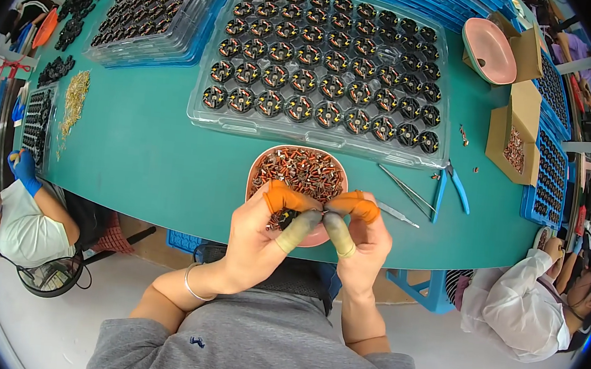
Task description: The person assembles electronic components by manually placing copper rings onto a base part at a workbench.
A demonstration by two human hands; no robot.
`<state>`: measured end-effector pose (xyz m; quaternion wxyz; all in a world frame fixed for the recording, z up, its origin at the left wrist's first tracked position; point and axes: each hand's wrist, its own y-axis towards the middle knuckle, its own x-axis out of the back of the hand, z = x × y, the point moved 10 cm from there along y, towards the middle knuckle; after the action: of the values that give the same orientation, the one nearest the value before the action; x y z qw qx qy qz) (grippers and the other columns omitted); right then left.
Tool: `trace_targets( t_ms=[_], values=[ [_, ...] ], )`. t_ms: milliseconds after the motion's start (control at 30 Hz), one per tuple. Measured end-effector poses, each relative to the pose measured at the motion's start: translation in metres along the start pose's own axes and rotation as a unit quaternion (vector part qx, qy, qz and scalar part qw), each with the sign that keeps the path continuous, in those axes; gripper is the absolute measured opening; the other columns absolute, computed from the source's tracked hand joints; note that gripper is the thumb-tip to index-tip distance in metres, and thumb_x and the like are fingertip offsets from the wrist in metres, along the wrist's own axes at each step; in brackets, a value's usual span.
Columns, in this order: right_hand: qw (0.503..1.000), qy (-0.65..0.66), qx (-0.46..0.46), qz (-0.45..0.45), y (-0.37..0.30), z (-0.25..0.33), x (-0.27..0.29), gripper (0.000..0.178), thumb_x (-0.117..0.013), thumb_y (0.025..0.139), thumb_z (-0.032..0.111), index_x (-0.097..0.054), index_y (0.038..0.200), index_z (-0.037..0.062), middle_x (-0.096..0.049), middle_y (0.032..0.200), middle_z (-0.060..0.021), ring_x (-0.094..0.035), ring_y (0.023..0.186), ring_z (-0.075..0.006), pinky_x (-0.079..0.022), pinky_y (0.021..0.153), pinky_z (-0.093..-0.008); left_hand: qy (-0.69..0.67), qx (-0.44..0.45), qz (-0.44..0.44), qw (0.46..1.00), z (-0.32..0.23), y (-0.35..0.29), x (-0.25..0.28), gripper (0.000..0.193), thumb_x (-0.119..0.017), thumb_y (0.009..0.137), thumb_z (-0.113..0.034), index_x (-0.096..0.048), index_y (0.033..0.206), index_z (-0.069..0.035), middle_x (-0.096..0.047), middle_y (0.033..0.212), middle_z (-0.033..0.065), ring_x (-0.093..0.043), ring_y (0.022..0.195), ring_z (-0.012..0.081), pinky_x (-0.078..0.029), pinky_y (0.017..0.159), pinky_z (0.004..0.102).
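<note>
Tiny workpiece (323,211), mostly hidden by fingertips, sits above the near half of a pink bowl (315,239); which way it points and its long axis cannot be made out. The left hand (257,223) and right hand (367,241) meet over it, thumbs and index fingers closed in a pinch, the tips angled toward each other. Four finger cots show, two orange and two yellow. One dark round part (282,219) shows under the left hand, whether held or lying in the bowl I cannot tell. Red-and-silver bits (304,171), too many to count, fill the bowl, which sits just inside the near edge of the green worktop (170,151). Open room spreads left of the bowl; a narrow strip parts it from one clear tray (272,129) with six rows of pockets holding black round parts. On the right, space is tighter: one pair of tweezers (407,189) and one slim metal tool (399,214) slant down rightward, beside one pair of blue-handled pliers (460,188), its jaws toward the tray.
</note>
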<state>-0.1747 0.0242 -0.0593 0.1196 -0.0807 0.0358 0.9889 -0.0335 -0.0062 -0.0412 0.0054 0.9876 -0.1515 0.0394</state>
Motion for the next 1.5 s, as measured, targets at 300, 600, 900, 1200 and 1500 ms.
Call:
trace_targets(
  t_ms=[300,600,900,1200,1500],
  values=[
    [0.998,0.057,-0.016,-0.006,-0.006,-0.008,-0.004,0.022,-0.069,0.078,-0.003,-0.060,0.098,0.0000,-0.056,0.101,-0.0060,-0.052,0.084,-0.0123,-0.041,0.074,-0.0237,0.100,-0.081,-0.025,0.991,-0.020,0.000,0.003,0.013,-0.067,0.083,-0.006,-0.064,0.094,-0.001,-0.064,0.091,0.0052,-0.058,0.079,0.0150,-0.045,0.072,0.0261],
    [0.991,-0.070,0.095,-0.058,-0.011,0.014,-0.002,0.024,-0.069,0.078,-0.003,-0.061,0.100,-0.0023,-0.058,0.100,-0.0095,-0.055,0.087,-0.0176,-0.044,0.076,-0.0269,0.129,-0.117,-0.037,0.984,-0.031,-0.002,0.000,0.016,-0.070,0.078,-0.004,-0.064,0.093,0.000,-0.064,0.089,0.0089,-0.060,0.076,0.0212,-0.047,0.068,0.0296],
    [0.988,-0.091,0.094,-0.084,-0.009,0.014,0.005,0.019,-0.068,0.079,-0.003,-0.061,0.097,-0.0018,-0.057,0.099,-0.0094,-0.054,0.085,-0.0171,-0.044,0.072,-0.0268,0.082,-0.061,0.009,0.995,-0.022,-0.001,-0.006,0.025,-0.067,0.080,0.001,-0.061,0.105,0.001,-0.062,0.098,0.0077,-0.061,0.087,0.0181,-0.047,0.078,0.0277],
    [0.993,0.074,-0.089,-0.022,-0.003,-0.011,0.005,0.014,-0.062,0.085,0.000,-0.058,0.099,-0.0016,-0.055,0.096,-0.0061,-0.055,0.084,-0.0124,-0.046,0.075,-0.0250,0.091,-0.061,0.049,0.993,-0.005,0.001,-0.005,0.046,-0.070,0.079,0.000,-0.052,0.122,0.001,-0.059,0.115,0.0113,-0.060,0.103,0.0225,-0.049,0.087,0.0327],
    [0.995,0.055,-0.077,0.010,-0.002,-0.009,0.003,0.014,-0.062,0.085,0.000,-0.058,0.098,-0.0021,-0.054,0.091,-0.0053,-0.054,0.081,-0.0125,-0.045,0.074,-0.0248,-0.040,0.021,0.065,0.997,0.011,0.001,-0.003,0.047,-0.070,0.079,0.005,-0.050,0.122,0.005,-0.056,0.122,0.0131,-0.058,0.107,0.0213,-0.050,0.090,0.0342]
  ],
)
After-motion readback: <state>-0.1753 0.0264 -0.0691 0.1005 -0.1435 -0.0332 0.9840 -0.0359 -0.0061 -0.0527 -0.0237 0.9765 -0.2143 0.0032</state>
